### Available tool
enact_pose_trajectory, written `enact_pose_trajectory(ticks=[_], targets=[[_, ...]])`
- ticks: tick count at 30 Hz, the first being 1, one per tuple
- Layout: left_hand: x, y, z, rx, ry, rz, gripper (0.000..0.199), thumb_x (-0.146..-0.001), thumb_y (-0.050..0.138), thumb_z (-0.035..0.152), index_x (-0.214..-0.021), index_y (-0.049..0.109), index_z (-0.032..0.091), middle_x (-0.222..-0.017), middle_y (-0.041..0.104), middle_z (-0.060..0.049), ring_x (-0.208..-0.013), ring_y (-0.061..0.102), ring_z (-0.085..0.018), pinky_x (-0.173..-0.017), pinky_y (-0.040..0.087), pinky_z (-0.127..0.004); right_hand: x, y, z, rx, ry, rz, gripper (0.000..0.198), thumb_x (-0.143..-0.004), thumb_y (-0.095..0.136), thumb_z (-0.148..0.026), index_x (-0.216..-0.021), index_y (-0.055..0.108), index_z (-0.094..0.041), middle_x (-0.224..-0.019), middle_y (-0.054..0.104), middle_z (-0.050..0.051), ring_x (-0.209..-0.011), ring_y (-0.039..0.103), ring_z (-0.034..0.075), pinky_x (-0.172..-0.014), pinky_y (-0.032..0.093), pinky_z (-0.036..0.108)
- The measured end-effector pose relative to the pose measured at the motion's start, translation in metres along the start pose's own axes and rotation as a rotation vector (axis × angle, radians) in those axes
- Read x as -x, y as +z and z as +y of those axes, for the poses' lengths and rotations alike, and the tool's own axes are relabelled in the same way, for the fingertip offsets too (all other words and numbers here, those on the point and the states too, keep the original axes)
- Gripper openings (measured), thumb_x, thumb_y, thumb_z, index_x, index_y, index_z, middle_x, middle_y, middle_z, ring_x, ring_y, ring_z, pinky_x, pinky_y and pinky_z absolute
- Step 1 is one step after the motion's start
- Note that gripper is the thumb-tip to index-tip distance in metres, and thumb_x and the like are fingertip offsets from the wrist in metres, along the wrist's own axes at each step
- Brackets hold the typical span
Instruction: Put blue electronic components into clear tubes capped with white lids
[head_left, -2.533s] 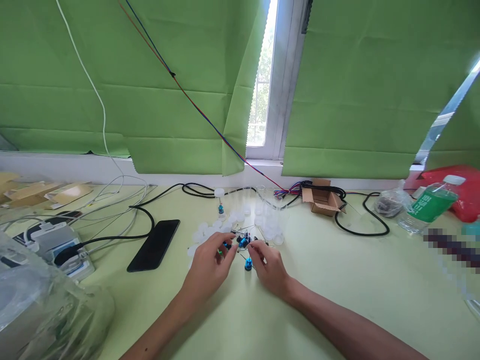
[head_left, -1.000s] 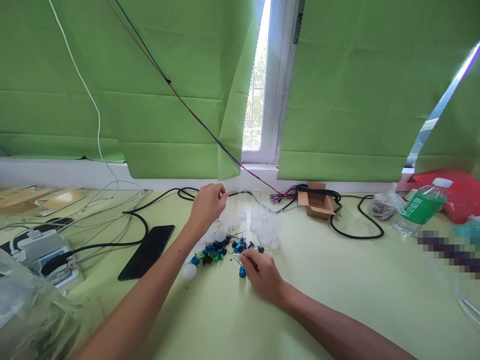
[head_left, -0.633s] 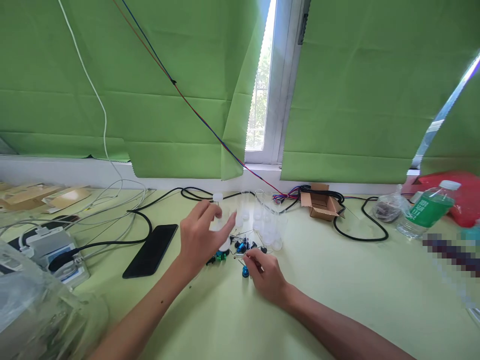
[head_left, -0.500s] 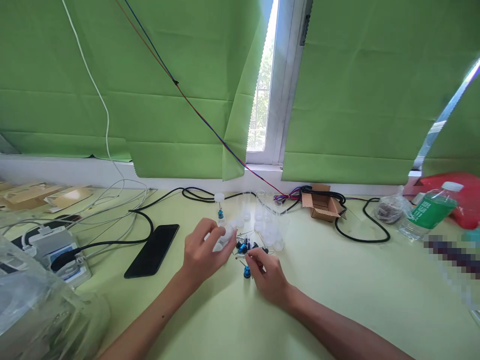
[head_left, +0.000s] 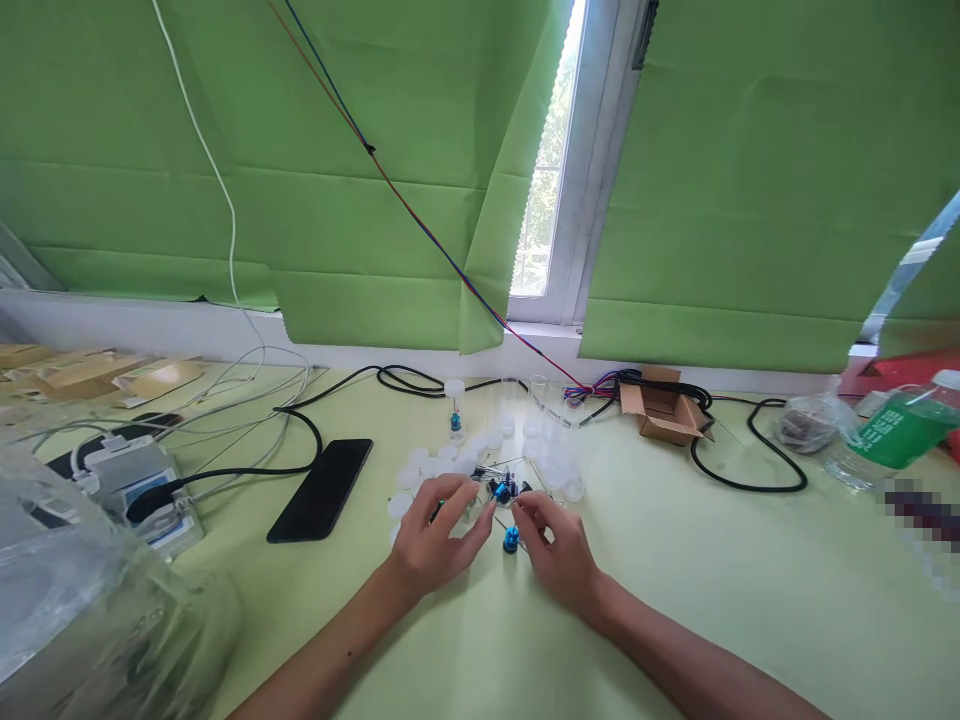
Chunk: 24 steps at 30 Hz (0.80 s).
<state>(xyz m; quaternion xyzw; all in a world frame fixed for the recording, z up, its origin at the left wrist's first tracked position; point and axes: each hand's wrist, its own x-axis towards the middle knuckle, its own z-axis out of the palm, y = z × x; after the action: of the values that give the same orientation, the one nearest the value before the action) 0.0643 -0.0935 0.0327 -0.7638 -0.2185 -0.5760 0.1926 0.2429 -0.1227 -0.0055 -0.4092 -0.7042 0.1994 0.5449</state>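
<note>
My left hand [head_left: 435, 538] hovers low over the table, thumb and index finger apart, beside a pile of small blue and black metal parts [head_left: 501, 490] with thin pins. Under its fingers something small and dark shows partly. My right hand [head_left: 556, 550] is closed in a pinch at the pile's right side; whatever lies between its fingertips is too small to name. Just left of that hand, one blue part [head_left: 511, 540] with a dark base rests on the table. Round translucent caps [head_left: 420, 468] lie behind my left hand. Clear tubes [head_left: 553, 445] stand behind the pile.
One capped tube [head_left: 455, 415] with a blue part inside stands at the back. A black phone [head_left: 321, 490] and a power strip with cables [head_left: 146, 490] are on the left. Farther right are an open cardboard box [head_left: 664, 415] and a green-labelled bottle [head_left: 892, 435].
My left hand has come down and nearer to the right hand, uncovering the translucent caps behind it. My right hand keeps its pinch by the pile. The view has shifted slightly.
</note>
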Motion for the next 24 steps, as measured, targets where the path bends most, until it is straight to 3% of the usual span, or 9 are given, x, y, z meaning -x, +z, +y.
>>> enact_pose_trajectory(ticks=[10, 16, 24], targets=[[0.008, 0.007, 0.01, 0.267, -0.328, -0.108, 0.049, -0.083, 0.065, 0.011, -0.126, 0.046, 0.022, -0.093, 0.06, -0.006, -0.084, 0.061, -0.017, -0.071, 0.057, -0.032, 0.001, 0.0, 0.0, 0.016, 0.0, 0.02, 0.015, -0.096, 0.045, -0.028, -0.093, 0.056, -0.018, -0.062, 0.048, -0.003, -0.048, 0.039, 0.009, -0.043, 0.031, 0.021], [0.017, 0.011, 0.015, 0.316, -0.569, -0.292, 0.049, -0.088, 0.059, 0.018, -0.132, 0.041, 0.024, -0.095, 0.057, -0.004, -0.081, 0.061, -0.016, -0.078, 0.054, -0.035, 0.001, 0.001, 0.002, 0.009, 0.0, 0.032, 0.013, -0.096, 0.046, -0.026, -0.097, 0.055, -0.018, -0.059, 0.042, -0.006, -0.046, 0.037, 0.008, -0.043, 0.031, 0.021], [0.019, 0.012, 0.011, 0.368, -0.717, -0.476, 0.043, -0.092, 0.054, 0.029, -0.131, 0.039, 0.025, -0.096, 0.057, -0.002, -0.06, 0.058, -0.01, -0.061, 0.051, -0.026, 0.001, 0.001, 0.003, -0.04, 0.056, 0.035, 0.016, -0.096, 0.045, -0.03, -0.096, 0.055, -0.017, -0.06, 0.046, -0.004, -0.048, 0.041, 0.009, -0.045, 0.035, 0.021]])
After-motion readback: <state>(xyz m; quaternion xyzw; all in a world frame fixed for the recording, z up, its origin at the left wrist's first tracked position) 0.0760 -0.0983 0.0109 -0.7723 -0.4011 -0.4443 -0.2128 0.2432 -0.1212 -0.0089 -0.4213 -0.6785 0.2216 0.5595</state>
